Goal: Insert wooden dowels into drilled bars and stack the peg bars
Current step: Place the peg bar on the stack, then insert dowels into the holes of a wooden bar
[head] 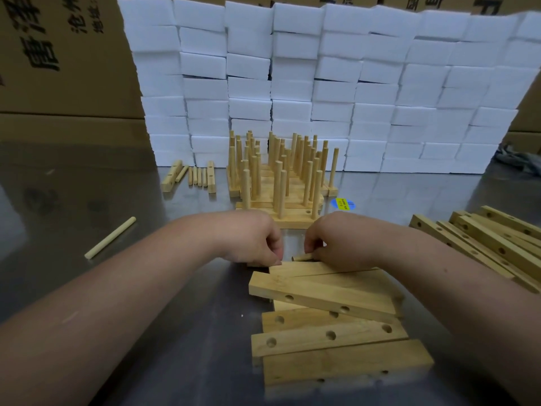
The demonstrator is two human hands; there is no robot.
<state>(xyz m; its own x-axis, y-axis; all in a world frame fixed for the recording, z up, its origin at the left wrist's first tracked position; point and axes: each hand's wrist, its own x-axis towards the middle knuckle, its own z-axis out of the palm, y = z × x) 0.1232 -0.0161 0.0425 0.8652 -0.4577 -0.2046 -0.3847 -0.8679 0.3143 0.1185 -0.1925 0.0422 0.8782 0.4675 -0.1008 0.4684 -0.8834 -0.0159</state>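
- Between the two wrists, the right hand (pixel 328 241) curls shut around a short dowel (pixel 303 257), its tip pointing left, likely lined up for a hole.
- Opposite it, the left hand (pixel 257 238) pinches its fingertips on the end of the top bar (pixel 316 268), apparently steadying it.
- Nearer the body, loose drilled bars (pixel 328 332) lie heaped within easy reach.
- Beyond the hands stands the stack of finished peg bars (pixel 281 183), pegs upright.
- Farther out, a spare dowel (pixel 110 237) lies well apart at left, more bars (pixel 491 238) pile at right, and white foam blocks (pixel 322 83) wall the back.
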